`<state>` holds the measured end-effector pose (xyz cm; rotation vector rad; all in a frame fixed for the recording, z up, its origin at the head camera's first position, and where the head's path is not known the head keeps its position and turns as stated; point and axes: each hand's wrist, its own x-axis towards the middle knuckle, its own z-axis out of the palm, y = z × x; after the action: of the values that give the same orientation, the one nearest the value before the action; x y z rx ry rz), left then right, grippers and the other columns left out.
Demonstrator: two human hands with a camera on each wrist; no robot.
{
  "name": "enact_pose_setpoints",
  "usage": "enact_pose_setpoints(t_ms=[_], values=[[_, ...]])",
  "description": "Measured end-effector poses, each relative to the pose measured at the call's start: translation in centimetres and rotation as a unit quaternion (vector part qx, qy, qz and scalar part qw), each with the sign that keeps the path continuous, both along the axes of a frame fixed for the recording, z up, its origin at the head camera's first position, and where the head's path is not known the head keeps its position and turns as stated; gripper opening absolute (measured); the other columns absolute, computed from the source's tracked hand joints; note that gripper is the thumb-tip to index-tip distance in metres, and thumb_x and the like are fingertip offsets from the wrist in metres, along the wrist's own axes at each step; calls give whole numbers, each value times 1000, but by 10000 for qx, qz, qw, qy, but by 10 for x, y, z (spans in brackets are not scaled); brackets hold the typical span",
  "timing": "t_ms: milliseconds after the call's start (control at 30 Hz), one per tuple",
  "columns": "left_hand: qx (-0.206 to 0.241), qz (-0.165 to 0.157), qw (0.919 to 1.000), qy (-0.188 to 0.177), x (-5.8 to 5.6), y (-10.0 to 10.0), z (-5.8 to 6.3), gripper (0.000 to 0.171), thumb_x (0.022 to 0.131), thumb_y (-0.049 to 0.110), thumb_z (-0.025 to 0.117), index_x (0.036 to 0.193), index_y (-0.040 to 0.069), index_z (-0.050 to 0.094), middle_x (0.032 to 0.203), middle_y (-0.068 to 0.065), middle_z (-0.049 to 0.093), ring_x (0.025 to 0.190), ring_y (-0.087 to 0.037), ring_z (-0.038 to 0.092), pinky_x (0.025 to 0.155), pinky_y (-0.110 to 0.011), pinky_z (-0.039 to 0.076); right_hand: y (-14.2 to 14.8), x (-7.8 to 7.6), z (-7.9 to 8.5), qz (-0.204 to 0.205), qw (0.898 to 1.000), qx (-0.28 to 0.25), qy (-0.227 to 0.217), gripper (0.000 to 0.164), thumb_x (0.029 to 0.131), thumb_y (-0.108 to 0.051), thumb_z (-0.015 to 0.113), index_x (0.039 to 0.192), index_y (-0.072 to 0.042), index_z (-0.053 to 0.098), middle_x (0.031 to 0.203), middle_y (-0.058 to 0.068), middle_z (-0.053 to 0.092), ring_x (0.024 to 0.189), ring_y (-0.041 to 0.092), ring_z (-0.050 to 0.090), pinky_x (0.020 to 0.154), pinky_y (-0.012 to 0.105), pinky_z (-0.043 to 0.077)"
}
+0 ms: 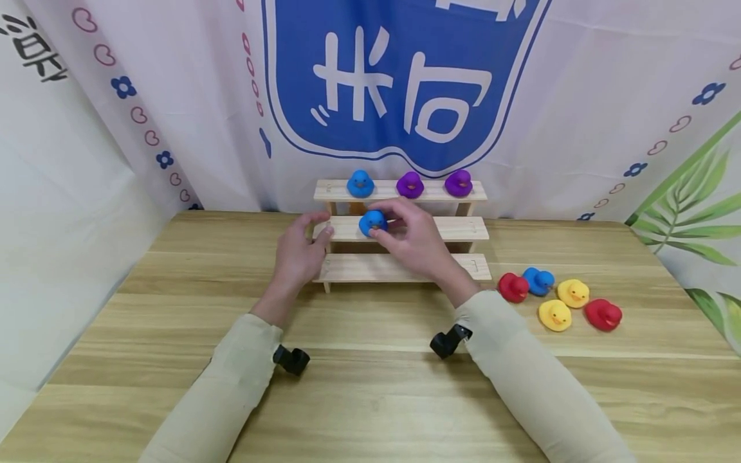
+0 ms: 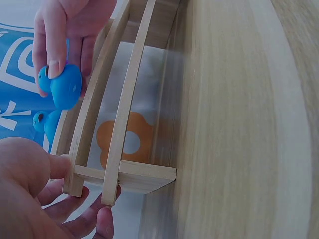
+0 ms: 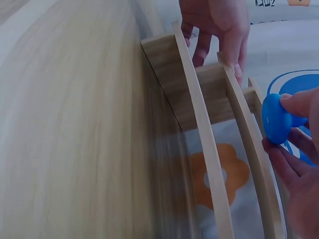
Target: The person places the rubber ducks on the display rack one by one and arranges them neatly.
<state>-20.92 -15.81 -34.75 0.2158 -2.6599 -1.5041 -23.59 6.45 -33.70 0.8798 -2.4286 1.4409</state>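
My right hand [image 1: 412, 235] pinches a blue rubber duck [image 1: 372, 222] between thumb and fingers. In the right wrist view that duck [image 3: 276, 119] is held beside the boards, and in the left wrist view a gap shows between the duck [image 2: 67, 87] and the middle board. My left hand [image 1: 300, 251] grips the left end of a three-tier wooden stand [image 1: 399, 267], its thumb on the middle board and its fingers around the end. Another blue duck [image 1: 360, 184] and two purple ducks, one mid-board [image 1: 410, 185] and one to the right [image 1: 458, 184], sit on the top tier.
Right of the stand, on the wooden table [image 1: 370, 386], lies a loose group: two red ducks [image 1: 513, 287], two yellow ducks [image 1: 573, 294] and a blue duck [image 1: 538, 281]. A printed curtain [image 1: 208, 96] hangs close behind the stand.
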Motion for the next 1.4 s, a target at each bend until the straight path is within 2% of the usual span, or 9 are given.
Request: enact_pose_setpoints(t_ms=[400,633,900,1233,1400], values=[[-61,65,10000,37,0,0,0,41,111,30,56,151,22,56,147,-8,61,62,-16,56,52,-26,45,-19,-3,-6,-240,9989,138,-368,39,101,-17,74,138,-6,65,133,12,66,122,27,69,108,39,58],[-30,6,10000,84,0,0,-1,41,111,29,56,151,20,57,144,-10,63,60,-14,55,52,-25,46,-24,-4,-7,-282,9982,233,-469,39,102,-17,72,140,-8,64,135,10,65,125,25,68,110,38,57],[25,-11,9999,96,0,-1,-3,41,112,30,56,152,20,57,141,-10,64,54,-12,51,51,-25,46,-26,-3,-5,-345,9971,358,-574,40,102,-17,72,141,-10,64,139,9,65,130,26,66,113,38,55],[-53,14,9999,93,-1,1,-2,41,112,30,55,152,20,57,147,-9,61,62,-15,57,54,-25,47,-23,-3,-2,-489,9948,646,-617,45,101,-22,75,143,-12,63,142,7,66,132,25,65,113,37,54],[31,7,10000,43,-1,0,-3,42,112,30,55,152,21,56,146,-10,62,59,-14,55,52,-24,46,-17,-2,1,-513,9935,663,-773,51,99,-23,78,146,-14,62,144,7,67,135,25,64,114,36,54]])
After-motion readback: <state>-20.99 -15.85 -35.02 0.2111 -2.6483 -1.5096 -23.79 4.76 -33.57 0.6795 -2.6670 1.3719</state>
